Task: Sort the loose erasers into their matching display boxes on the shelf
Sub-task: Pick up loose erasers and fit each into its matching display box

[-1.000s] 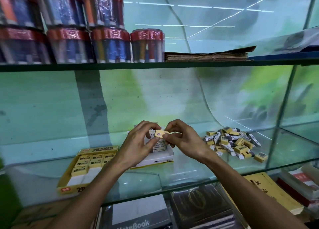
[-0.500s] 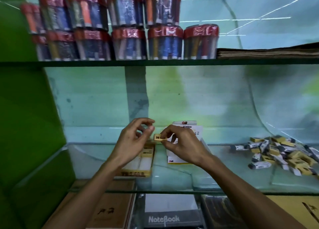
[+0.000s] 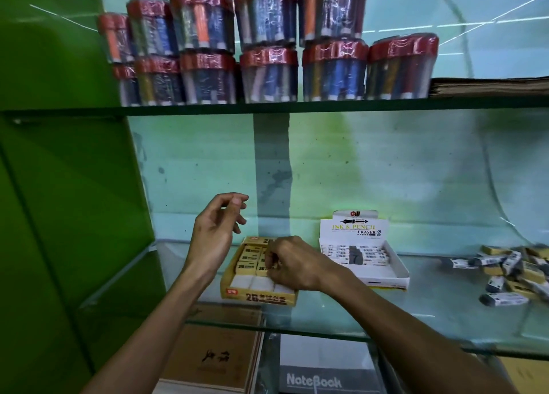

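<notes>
A yellow 2B display box point(image 3: 258, 298) sits on the glass shelf point(image 3: 341, 322), partly filled with yellow erasers. My right hand point(image 3: 292, 264) reaches down into it and pinches a yellow eraser point(image 3: 263, 267) against the row inside. My left hand point(image 3: 215, 230) hovers above the box's left side, fingers loosely curled, holding nothing. To the right stands a white Ink & Pencil eraser box point(image 3: 386, 278) with white-sleeved erasers in its back row. A pile of loose erasers point(image 3: 511, 272), yellow and white-sleeved mixed, lies at the far right of the shelf.
Stacked tubs of pens point(image 3: 267, 55) fill the upper shelf, with a stack of paper point(image 3: 490, 86) beside them. A green side panel point(image 3: 59, 186) closes the left. Below the glass lie a brown notebook point(image 3: 214, 355) and a grey one point(image 3: 315, 379).
The view swung left. My right hand lowered the yellow eraser from in front of me into the 2B box. My left hand let go of it and lifted away.
</notes>
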Demonstrator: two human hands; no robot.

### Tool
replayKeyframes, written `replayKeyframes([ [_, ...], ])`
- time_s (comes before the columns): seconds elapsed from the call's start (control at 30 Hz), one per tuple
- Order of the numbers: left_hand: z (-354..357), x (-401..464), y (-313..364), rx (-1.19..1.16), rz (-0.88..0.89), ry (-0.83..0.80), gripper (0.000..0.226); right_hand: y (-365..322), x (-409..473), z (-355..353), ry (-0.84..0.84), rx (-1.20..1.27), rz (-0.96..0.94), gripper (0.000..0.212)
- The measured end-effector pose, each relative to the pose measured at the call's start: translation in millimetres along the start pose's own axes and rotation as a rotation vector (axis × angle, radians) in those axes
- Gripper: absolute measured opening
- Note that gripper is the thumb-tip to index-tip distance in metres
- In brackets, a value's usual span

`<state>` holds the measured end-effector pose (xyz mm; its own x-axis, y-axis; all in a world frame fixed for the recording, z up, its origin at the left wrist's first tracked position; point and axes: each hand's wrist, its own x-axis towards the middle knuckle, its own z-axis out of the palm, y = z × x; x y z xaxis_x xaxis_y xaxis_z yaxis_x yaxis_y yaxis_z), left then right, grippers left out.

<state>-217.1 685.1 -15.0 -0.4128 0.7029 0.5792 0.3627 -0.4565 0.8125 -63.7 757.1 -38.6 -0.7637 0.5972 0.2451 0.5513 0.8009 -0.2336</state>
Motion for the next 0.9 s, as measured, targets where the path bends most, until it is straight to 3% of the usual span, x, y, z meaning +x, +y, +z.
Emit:
replayKeyframes([
  [0.23,8.9,-2.8,1.4,-0.022,-0.004,-0.035,0.020,6.2,-0.3,0.4,0.008,0.010,-0.034,0.015],
  [0.47,52.8,-12.8,6.9,-0.129,0.025,-0.145,0.017,50.7,-48.3,-24.6,0.305,0.031,-0.007,0.010],
  [0.67,110.5,-27.5,17.0,-0.258,0.046,-0.263,0.015,90.3,-115.8,-49.7,0.448,0.061,0.118,0.004],
  [0.9,177.5,-38.5,20.6,-0.224,0.044,-0.454,0.013,148.1,-171.8,-73.9,0.445,-0.045,0.354,0.009],
])
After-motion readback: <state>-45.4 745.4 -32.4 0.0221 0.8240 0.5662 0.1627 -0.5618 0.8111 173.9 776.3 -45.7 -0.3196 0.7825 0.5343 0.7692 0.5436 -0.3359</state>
